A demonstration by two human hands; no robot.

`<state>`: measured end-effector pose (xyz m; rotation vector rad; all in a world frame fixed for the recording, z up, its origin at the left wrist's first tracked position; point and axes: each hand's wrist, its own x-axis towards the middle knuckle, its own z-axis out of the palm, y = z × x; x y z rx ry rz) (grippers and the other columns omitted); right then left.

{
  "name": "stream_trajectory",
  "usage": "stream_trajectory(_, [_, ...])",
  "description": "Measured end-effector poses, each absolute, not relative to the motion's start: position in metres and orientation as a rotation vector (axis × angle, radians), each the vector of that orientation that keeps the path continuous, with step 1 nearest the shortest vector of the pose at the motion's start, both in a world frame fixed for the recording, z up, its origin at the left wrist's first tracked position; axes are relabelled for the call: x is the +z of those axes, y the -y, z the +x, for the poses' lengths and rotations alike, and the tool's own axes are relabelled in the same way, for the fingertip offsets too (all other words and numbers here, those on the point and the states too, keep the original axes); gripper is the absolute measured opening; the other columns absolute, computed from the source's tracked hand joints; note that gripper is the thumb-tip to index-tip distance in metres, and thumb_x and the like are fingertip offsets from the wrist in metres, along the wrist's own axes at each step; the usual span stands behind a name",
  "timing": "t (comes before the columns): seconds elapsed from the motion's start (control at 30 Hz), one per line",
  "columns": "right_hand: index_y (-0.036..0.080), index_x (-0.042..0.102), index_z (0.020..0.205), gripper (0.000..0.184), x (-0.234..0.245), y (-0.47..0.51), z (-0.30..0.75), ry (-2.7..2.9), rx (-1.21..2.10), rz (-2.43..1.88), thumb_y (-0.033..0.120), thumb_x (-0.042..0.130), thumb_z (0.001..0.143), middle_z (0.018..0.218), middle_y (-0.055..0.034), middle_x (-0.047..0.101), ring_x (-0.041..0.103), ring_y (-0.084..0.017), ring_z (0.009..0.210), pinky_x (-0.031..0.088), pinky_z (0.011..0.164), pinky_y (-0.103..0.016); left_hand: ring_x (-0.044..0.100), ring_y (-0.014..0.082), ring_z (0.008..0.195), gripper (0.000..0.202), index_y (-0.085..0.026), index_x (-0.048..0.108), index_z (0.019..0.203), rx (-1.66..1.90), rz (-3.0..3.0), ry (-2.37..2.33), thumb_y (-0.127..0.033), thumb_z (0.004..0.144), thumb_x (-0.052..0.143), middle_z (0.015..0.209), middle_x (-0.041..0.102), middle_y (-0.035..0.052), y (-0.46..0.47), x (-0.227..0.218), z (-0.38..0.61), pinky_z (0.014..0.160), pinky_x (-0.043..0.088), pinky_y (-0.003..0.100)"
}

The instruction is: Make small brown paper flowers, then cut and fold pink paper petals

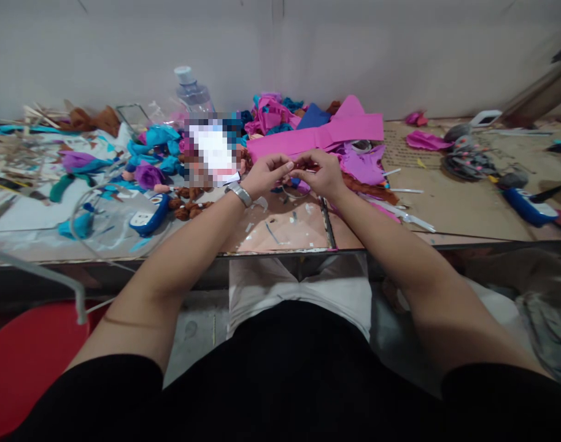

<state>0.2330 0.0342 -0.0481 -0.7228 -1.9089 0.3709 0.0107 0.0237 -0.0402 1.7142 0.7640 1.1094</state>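
Note:
My left hand [266,178], with a metal watch [239,193] on its wrist, has its thumb and fingers pinched together above the worktable. Close beside it, my right hand [324,177] pinches too, and the fingertips of both hands nearly meet. Whatever small thing lies between them is too blurred and covered to make out. Just behind the hands lies a long pink sheet [308,140] with purple pieces [361,161] near its right end. Brown crumpled balls [183,209] sit left of my left wrist.
A clear bottle [194,95] stands against the wall. Blue-and-white devices lie at left [149,213] and right [529,207]. Crumpled blue pieces [156,138], scraps and a cable [73,215] cover the left side. A red chair [32,362] is below left.

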Motion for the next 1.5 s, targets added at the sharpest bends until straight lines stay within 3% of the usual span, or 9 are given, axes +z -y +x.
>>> stream_trajectory(0.17, [0.021, 0.085, 0.113, 0.073, -0.0477, -0.0328, 0.2333, 1.931, 0.344, -0.709, 0.09, 0.069, 0.097, 0.1, -0.0106, 0.083, 0.078, -0.028, 0.091, 0.064, 0.09, -0.045, 0.071, 0.0164, 0.067, 0.074, -0.021, 0.072, 0.094, 1.147, 1.732, -0.767, -0.093, 0.079, 0.085, 0.073, 0.072, 0.0025, -0.0252, -0.0402, 0.0097, 0.064, 0.056, 0.029])
stream_trajectory(0.47, [0.022, 0.085, 0.107, 0.077, -0.0431, -0.0281, 0.2316, 1.962, 0.321, -0.734, 0.095, 0.061, 0.098, 0.098, -0.0105, 0.083, 0.075, -0.027, 0.092, 0.062, 0.088, -0.043, 0.067, 0.0147, 0.061, 0.072, -0.022, 0.072, 0.092, 1.112, 1.735, -0.799, -0.091, 0.076, 0.088, 0.074, 0.074, 0.0021, -0.0259, -0.0414, 0.0075, 0.059, 0.053, 0.027])
stream_trajectory(0.7, [0.023, 0.086, 0.12, 0.077, -0.046, -0.0296, 0.2316, 2.001, 0.322, -0.718, 0.092, 0.056, 0.102, 0.101, -0.0106, 0.083, 0.075, -0.028, 0.092, 0.061, 0.088, -0.043, 0.069, 0.0156, 0.066, 0.069, -0.022, 0.071, 0.09, 1.085, 1.715, -0.766, -0.087, 0.076, 0.091, 0.074, 0.076, 0.0032, -0.0257, -0.0381, 0.0056, 0.064, 0.057, 0.028])
stream_trajectory(0.8, [0.025, 0.084, 0.13, 0.075, -0.0469, -0.0313, 0.2317, 2.07, 0.305, -0.676, 0.088, 0.051, 0.107, 0.107, -0.0109, 0.084, 0.077, -0.029, 0.097, 0.061, 0.094, -0.046, 0.071, 0.0159, 0.068, 0.063, -0.021, 0.072, 0.09, 1.076, 1.739, -0.759, -0.08, 0.081, 0.092, 0.076, 0.076, 0.0036, -0.0252, -0.0379, 0.0041, 0.065, 0.058, 0.028])
stream_trajectory(0.93, [0.025, 0.083, 0.125, 0.072, -0.0465, -0.0329, 0.232, 2.127, 0.25, -0.649, 0.085, 0.045, 0.111, 0.115, -0.0126, 0.084, 0.077, -0.03, 0.108, 0.06, 0.101, -0.048, 0.071, 0.0157, 0.068, 0.06, -0.02, 0.075, 0.089, 1.048, 1.758, -0.8, -0.079, 0.086, 0.089, 0.078, 0.078, 0.0055, -0.026, -0.0386, 0.0024, 0.063, 0.058, 0.027])
stream_trajectory(1.17, [0.024, 0.08, 0.127, 0.072, -0.0483, -0.0357, 0.2325, 2.116, 0.241, -0.713, 0.086, 0.049, 0.109, 0.112, -0.0127, 0.082, 0.074, -0.03, 0.1, 0.06, 0.096, -0.046, 0.069, 0.0158, 0.065, 0.071, -0.019, 0.078, 0.088, 1.098, 1.769, -0.854, -0.088, 0.075, 0.091, 0.074, 0.077, 0.0051, -0.0271, -0.0358, 0.0021, 0.062, 0.058, 0.027])
stream_trajectory(1.5, [0.023, 0.079, 0.128, 0.067, -0.0464, -0.0306, 0.232, 2.074, 0.28, -0.741, 0.084, 0.06, 0.105, 0.105, -0.0109, 0.083, 0.076, -0.03, 0.094, 0.062, 0.092, -0.047, 0.06, 0.0119, 0.054, 0.077, -0.02, 0.076, 0.09, 1.043, 1.745, -0.82, -0.095, 0.077, 0.083, 0.073, 0.075, 0.0047, -0.0275, -0.0391, 0.0035, 0.051, 0.045, 0.025])
